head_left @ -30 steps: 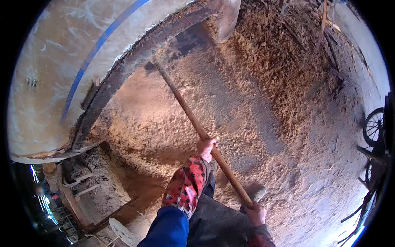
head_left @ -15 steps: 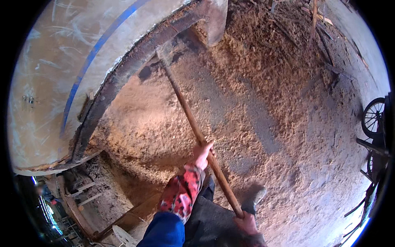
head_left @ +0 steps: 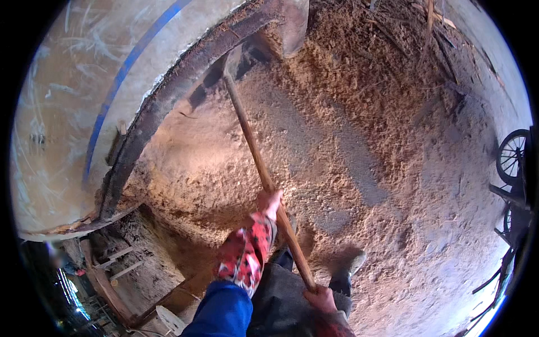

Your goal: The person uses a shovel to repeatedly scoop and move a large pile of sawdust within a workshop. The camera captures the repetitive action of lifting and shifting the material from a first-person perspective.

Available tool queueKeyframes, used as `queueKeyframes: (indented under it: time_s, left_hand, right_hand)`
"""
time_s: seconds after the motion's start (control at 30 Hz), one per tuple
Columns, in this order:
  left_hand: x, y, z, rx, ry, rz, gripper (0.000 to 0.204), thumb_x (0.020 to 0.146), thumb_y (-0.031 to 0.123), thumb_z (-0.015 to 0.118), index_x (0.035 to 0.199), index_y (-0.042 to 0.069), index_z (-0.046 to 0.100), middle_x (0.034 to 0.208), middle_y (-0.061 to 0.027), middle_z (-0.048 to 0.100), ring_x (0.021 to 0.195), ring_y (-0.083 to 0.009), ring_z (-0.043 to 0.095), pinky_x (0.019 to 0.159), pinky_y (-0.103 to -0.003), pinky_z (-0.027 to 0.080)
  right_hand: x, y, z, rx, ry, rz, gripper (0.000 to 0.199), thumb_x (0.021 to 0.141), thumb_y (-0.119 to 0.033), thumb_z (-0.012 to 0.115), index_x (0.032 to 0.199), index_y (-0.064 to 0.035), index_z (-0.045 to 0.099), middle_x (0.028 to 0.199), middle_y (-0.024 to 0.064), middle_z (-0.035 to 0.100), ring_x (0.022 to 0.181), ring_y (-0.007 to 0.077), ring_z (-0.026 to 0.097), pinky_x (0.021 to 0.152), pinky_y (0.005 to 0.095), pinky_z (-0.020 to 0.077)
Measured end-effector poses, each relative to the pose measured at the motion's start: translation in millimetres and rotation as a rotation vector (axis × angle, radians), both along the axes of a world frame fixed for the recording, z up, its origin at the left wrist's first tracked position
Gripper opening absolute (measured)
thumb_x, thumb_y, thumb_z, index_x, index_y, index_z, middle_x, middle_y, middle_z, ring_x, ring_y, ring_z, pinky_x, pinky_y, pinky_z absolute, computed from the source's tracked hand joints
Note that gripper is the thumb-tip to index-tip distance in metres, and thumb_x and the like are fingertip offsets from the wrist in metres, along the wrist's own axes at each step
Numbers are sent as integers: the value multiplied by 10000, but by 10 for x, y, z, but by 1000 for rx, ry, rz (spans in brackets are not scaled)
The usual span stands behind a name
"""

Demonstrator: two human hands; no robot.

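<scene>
A long wooden-handled tool (head_left: 247,132) slants from near my body to the far left. Its far end, with a greyish blade-like head (head_left: 233,58), reaches under the dark edge of a big curved vat-like wall; the head's exact shape is hard to make out. My left hand (head_left: 269,203), in a red patterned sleeve with blue cloth above it, is wrapped round the middle of the handle. Near the handle's lower end, my right hand (head_left: 321,299) is closed round the wood. Beneath the tool lies loose tan, sawdust-like material (head_left: 196,151).
The curved pale wall (head_left: 73,129) with a blue stripe bulges in at left. Dark sticks and debris (head_left: 393,39) lie at the far right. A spoked wheel (head_left: 511,157) stands at the right edge. Wooden boards (head_left: 104,286) and slats frame a recess at lower left.
The tool's head has shifted right and farther away. Both hands have moved a little left and forward with the handle, which slants less now. My grip is unchanged.
</scene>
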State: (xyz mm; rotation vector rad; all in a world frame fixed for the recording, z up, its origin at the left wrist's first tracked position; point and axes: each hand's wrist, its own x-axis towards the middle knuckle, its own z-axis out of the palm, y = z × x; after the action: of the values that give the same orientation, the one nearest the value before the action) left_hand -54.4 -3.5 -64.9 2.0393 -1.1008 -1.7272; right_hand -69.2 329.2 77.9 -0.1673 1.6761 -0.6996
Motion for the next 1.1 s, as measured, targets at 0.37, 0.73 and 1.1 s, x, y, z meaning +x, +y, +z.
queueKeyframes:
  time_s: [0.37,0.73,1.1]
  left_hand:
    - [199,1714,952,651,486,436,222,792,219,669,780,84,493,614,-14,456,505,-157,474,496,-333,431]
    - [116,2094,804,539,509,413,161,787,127,617,731,100,468,591,10,441,479,-106,452,422,-281,404]
    - [-1116,4780,1671,1015,758,291,117,797,160,593,744,88,517,620,-20,498,589,-146,506,590,-293,443]
  right_hand:
    - [-294,1712,1138,162,159,382,253,749,-253,589,850,-26,542,712,227,585,694,406,573,605,475,448]
    - [-317,2257,1553,313,148,279,226,788,-213,557,838,1,508,788,237,519,749,410,513,645,467,415]
    - [-1378,2861,2252,594,939,1116,76,802,-96,532,835,-30,550,727,131,558,669,276,559,704,433,440]
